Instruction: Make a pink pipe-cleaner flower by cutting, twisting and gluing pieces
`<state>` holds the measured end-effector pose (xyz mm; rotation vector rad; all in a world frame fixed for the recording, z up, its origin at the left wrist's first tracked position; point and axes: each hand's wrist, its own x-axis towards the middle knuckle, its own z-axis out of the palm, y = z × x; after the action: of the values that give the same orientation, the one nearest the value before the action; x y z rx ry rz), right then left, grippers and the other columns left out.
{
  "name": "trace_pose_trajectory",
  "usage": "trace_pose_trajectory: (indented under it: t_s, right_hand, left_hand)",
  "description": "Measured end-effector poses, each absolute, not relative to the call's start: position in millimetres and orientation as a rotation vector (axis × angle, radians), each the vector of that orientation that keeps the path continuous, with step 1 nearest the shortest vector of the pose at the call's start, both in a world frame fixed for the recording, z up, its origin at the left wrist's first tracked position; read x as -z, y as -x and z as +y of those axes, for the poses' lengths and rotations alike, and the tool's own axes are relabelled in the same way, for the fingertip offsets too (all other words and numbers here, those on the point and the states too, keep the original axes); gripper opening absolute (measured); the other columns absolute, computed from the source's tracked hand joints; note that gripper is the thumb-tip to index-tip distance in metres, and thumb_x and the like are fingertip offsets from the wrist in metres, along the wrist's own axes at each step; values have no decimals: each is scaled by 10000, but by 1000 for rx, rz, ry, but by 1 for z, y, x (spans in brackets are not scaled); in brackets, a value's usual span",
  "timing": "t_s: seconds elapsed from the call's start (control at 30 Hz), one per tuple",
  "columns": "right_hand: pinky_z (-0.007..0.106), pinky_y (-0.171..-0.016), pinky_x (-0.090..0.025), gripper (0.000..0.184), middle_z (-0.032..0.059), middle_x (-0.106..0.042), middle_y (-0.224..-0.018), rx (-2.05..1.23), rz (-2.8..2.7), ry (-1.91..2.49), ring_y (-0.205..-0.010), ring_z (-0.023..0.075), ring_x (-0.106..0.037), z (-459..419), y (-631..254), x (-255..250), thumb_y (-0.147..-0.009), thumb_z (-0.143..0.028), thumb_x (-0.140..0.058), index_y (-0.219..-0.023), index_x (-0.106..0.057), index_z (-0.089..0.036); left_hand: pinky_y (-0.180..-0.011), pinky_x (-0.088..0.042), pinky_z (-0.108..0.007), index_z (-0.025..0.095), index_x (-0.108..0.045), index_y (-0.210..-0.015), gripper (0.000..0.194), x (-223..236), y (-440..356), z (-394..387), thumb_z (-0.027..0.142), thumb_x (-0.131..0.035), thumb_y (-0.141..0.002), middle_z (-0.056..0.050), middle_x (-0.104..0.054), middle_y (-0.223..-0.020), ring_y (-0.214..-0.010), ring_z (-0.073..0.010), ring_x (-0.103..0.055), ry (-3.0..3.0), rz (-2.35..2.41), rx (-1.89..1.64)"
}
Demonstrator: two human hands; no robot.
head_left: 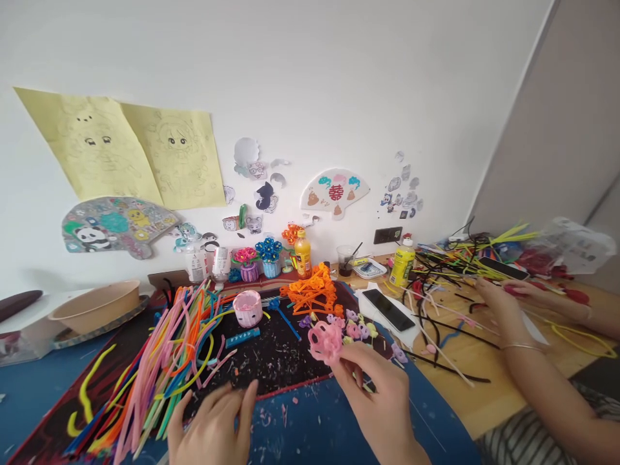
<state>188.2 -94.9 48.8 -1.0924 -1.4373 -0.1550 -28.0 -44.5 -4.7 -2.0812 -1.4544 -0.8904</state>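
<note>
My right hand (380,391) pinches a pink pipe-cleaner flower (325,342) between thumb and fingertips, above the front of the dark mat (271,371). Low in the view, my left hand (213,423) holds nothing, its fingers bent and apart. Just beyond it lies a loose heap of coloured pipe cleaners (159,361), pink, orange, green and yellow. A small pink pot (247,309) stands on the mat, with a teal strip (243,338) in front. Behind the flower sit orange pipe-cleaner pieces (312,290) and small pastel flowers (356,326).
A co-worker's hands (504,316) work at the right over the wooden table (465,400). A phone (387,309) lies on white paper. Along the wall stand an orange bottle (302,254), a yellow bottle (402,261) and potted pipe-cleaner flowers (268,257). A tan bowl (97,303) sits left.
</note>
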Motion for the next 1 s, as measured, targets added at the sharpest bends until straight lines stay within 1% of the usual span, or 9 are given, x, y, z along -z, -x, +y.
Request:
trace_pose_trajectory:
  t_s: [0.03,0.13,0.17,0.27,0.33,0.4,0.6,0.8,1.0]
  right_hand:
    - [195,-437,-387,179,-10,-542,-564,131,-1431,1086,-458,98,-460,-96,-186,-51,-905,-147,-528,-755,-622,-175]
    - [197,-438,-374,189,-14,-534,-563,92,-1432,1071,-465,99,-445,-98,-180,-54,-892,-139,-539,-723,-612,-182]
    - [199,-438,-370,183,-15,-534,-564,88,-1438,1067,-466,100,-444,-98,-178,-54,-888,-133,-543,-726,-614,-182]
    - [199,-446,-369,162,-18,-539,-566,85,-1450,1044,-466,97,-451,-98,-171,-55,-874,-115,-559,-742,-626,-179]
    - [197,-459,-380,150,-13,-557,-578,75,-1446,1016,-475,97,-468,-98,-166,-54,-870,-110,-570,-753,-636,-177]
    - [200,-468,-390,138,-4,-581,-593,72,-1453,992,-483,101,-487,-97,-160,-53,-868,-110,-573,-772,-648,-174]
    - [218,-489,-397,162,16,-631,-640,34,-1554,1046,-524,120,-543,-99,-153,-44,-874,-101,-535,-821,-664,-184]
    - [214,-485,-426,158,18,-664,-715,-352,-1501,1237,-554,130,-577,-105,-165,-50,-892,-288,-562,-949,-681,-202]
    - [217,-486,-385,374,5,-584,-621,-618,-1407,1264,-544,129,-551,-105,-173,-75,-907,-499,-493,-771,-630,-178]
  left_hand:
    - [-967,-343,-539,254,-666,-714,270,4,28,-46,413,-496,-849,-63,-757,-973,-874,-292,-682,2069,-1463,912]
    - [-1009,-308,-554,264,-657,-1093,316,-2,28,-47,379,-484,-855,-94,-641,-1269,-1072,-316,-627,2056,-1511,992]
    - [-1020,-302,-551,282,-640,-1142,337,-4,28,-46,388,-497,-856,-84,-637,-1277,-1092,-313,-617,2092,-1505,1036]
    - [-956,-419,-440,315,-704,-975,222,-13,24,-48,428,-545,-866,-18,-750,-1000,-925,-242,-673,2346,-1486,1260]
    - [-813,-507,-327,293,-701,-982,228,-21,15,-52,438,-579,-856,-18,-739,-979,-897,-210,-671,2538,-1494,1479]
    - [-781,-524,-288,257,-685,-1006,260,-31,1,-59,433,-636,-820,-42,-701,-1049,-941,-211,-654,2639,-1478,1695]
    - [-702,-504,-215,209,-684,-844,113,-43,-29,-69,312,-636,-840,-16,-680,-857,-794,-157,-635,2624,-1435,2115]
    - [-684,-474,-227,212,-646,-829,69,-37,-25,-68,258,-605,-861,-4,-662,-824,-743,-147,-614,2546,-1403,1984]
    - [-724,-404,-248,211,-602,-876,46,-41,-22,-65,172,-578,-876,3,-655,-850,-764,-127,-595,2218,-1082,1680]
